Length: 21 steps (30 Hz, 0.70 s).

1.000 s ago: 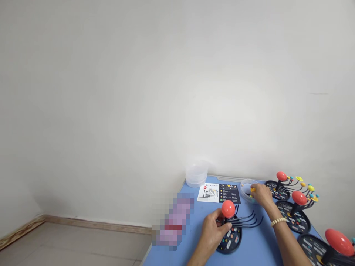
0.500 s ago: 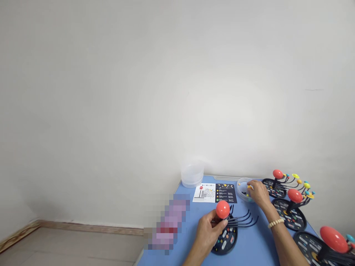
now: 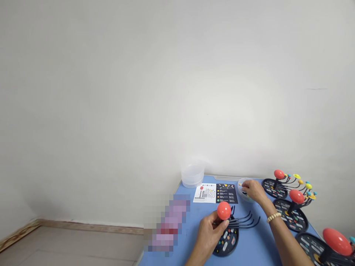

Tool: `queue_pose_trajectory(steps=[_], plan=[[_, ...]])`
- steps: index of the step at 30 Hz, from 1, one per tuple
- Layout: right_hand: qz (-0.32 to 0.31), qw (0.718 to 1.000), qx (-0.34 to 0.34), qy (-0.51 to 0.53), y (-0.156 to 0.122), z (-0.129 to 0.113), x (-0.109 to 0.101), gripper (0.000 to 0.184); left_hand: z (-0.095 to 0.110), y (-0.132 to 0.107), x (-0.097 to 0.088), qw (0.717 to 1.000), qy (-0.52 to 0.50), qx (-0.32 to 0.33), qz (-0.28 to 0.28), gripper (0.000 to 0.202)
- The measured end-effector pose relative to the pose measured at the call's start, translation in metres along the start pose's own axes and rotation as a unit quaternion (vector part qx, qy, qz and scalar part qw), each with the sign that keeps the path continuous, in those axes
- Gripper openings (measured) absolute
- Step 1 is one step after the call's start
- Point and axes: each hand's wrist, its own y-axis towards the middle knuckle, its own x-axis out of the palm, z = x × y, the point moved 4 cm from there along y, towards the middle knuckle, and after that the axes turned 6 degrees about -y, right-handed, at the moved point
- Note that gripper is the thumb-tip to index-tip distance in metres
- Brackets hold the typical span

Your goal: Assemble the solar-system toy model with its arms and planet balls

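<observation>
My left hand [image 3: 209, 232] is closed round the post of a solar system model, just under its red ball [image 3: 224, 210]. Several bare black curved arms [image 3: 246, 222] fan out from that post to the right, over a round black printed base [image 3: 227, 244] on the table. My right hand [image 3: 253, 190] reaches into a shallow clear bowl [image 3: 240, 195] that holds small coloured pieces. Its fingertips are pinched together low in the bowl; whatever is between them is hidden by the hand.
Three other models with red balls, one at the back [image 3: 279, 174], one mid-right [image 3: 296, 196] and one near [image 3: 336, 241], line the right side. An instruction sheet [image 3: 208, 194] lies behind my left hand. A clear round container [image 3: 192, 176] stands at the back left of the blue table [image 3: 194, 207].
My right hand has shifted slightly left within the bowl, and the orange piece seen at its fingertips no longer shows. My left hand keeps its hold on the model.
</observation>
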Motion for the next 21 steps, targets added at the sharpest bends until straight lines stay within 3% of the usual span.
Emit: queue_pose_trajectory(steps=[6, 11, 16, 21], plan=[[0.01, 1.0, -0.009, 0.013, -0.007, -0.002, -0.005, 0.023, 0.003, 0.001, -0.001, 0.998, -0.061, -0.014, 0.0, 0.024], [0.036, 0.998, -0.041, 0.038, -0.021, -0.01, -0.026, 0.027, 0.001, 0.004, -0.002, 0.995, -0.101, -0.014, -0.015, 0.025], [0.047, 0.989, -0.112, 0.079, -0.053, -0.027, -0.051, 0.027, -0.002, 0.004, -0.003, 0.996, -0.092, -0.014, -0.019, 0.029], [0.051, 0.977, -0.161, 0.131, -0.09, -0.037, -0.056, 0.024, -0.002, 0.003, -0.003, 0.994, -0.099, -0.027, -0.029, 0.029]])
